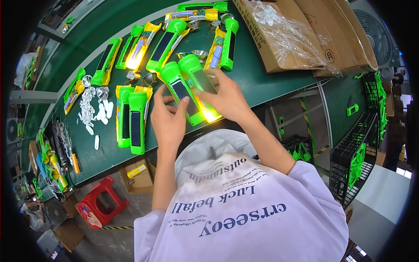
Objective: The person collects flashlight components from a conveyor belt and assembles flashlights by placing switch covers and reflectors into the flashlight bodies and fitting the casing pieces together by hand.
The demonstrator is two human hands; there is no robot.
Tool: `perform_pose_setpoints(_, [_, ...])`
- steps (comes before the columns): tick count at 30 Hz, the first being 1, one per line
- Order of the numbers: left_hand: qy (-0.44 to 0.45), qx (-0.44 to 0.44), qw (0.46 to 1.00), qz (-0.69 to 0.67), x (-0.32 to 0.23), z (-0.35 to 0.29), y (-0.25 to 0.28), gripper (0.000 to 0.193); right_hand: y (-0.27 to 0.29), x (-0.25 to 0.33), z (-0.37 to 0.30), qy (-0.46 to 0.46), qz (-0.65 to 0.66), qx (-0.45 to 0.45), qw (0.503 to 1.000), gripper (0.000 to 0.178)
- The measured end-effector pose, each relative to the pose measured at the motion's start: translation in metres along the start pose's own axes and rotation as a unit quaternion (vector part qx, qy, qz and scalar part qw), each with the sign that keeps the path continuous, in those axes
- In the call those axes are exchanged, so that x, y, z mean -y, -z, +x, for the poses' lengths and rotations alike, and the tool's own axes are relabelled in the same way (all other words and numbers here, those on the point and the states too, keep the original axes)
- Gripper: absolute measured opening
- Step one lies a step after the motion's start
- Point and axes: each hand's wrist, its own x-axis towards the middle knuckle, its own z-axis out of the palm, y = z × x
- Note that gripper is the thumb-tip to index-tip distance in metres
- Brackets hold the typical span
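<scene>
Near the table's front edge, my left hand is closed on the side of a green solar flashlight, its thumb by the dark panel. My right hand is closed on a second green flashlight housing, smeared by motion and lying against the first. Yellow light glows at the lower end between the two pieces. Just left of my left hand, two more green flashlights lie side by side. Beyond my hands, several flashlights lie with green shells apart from yellow inner bodies, some showing batteries; one glows.
Small white plastic parts are heaped on the green table, left of the flashlights. Tools and wires lie at its left end. An opened cardboard box with clear plastic stands far right. A red stool and black crate flank me.
</scene>
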Motion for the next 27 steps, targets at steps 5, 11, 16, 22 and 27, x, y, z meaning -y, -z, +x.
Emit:
perform_pose_setpoints(5, [0.027, 0.014, 0.999, -0.029, 0.012, 0.010, 0.010, 0.051, -0.011, 0.006, 0.007, -0.130, 0.151, 0.047, 0.979, 0.054])
perform_pose_setpoints(11, [0.032, 0.007, 0.998, -0.047, 0.014, 0.011, 0.008, 0.052, 0.000, 0.007, 0.013, -0.150, 0.226, 0.098, 0.957, 0.040])
perform_pose_setpoints(16, [0.030, 0.003, 0.999, -0.036, 0.011, 0.011, 0.010, 0.054, 0.011, 0.014, 0.008, -0.204, 0.347, 0.092, 0.911, 0.031])
perform_pose_setpoints(22, [-0.072, -0.060, 0.991, 0.094, 0.000, 0.004, 0.013, 0.056, 0.013, 0.012, 0.004, -0.242, 0.438, 0.114, 0.858, 0.028])
perform_pose_setpoints(27, [-0.112, -0.065, 0.990, 0.061, -0.002, 0.001, 0.006, 0.057, 0.014, 0.013, 0.000, -0.276, 0.548, 0.174, 0.770, 0.033])
